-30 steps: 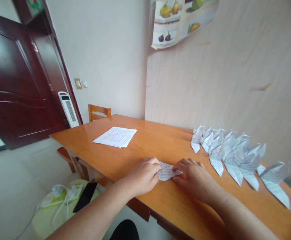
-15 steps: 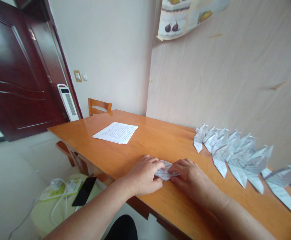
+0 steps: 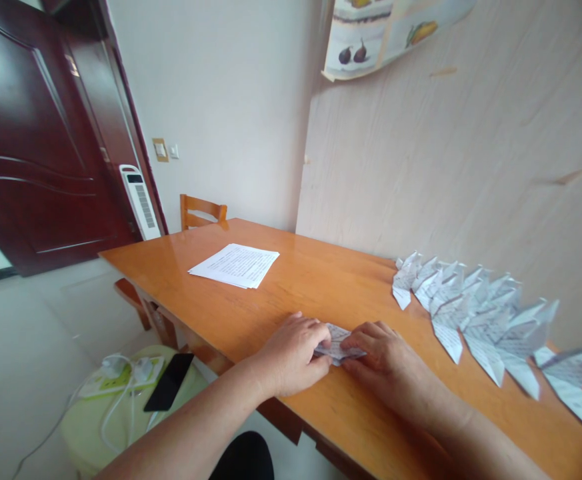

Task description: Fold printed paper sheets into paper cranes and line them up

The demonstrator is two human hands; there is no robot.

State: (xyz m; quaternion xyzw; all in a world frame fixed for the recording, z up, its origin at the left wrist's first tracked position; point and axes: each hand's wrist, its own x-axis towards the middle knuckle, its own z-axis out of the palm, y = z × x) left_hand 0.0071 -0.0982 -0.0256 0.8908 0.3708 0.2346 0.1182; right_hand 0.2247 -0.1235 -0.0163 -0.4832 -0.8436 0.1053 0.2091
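Observation:
A small folded piece of printed paper (image 3: 338, 342) lies on the wooden table close to its front edge. My left hand (image 3: 298, 353) pinches its left end between thumb and fingers. At the right end, my right hand (image 3: 383, 357) grips the paper the same way, with its fingertips over the top. The middle of the paper shows between both hands. Rows of folded paper pieces (image 3: 485, 307) with raised points stand to the right of my right hand. Farther back on the left lies a stack of printed sheets (image 3: 237, 265).
The wooden table (image 3: 311, 273) meets the wall at the back. A stool (image 3: 78, 427) at the lower left holds a power strip (image 3: 115, 381), cables and a black phone (image 3: 169, 382). A chair (image 3: 203, 209) stands behind the table's far left end.
The view has shifted slightly, so the surroundings sit a little differently in the picture. Both hands keep hold of the folded paper, with the fingers moved only slightly.

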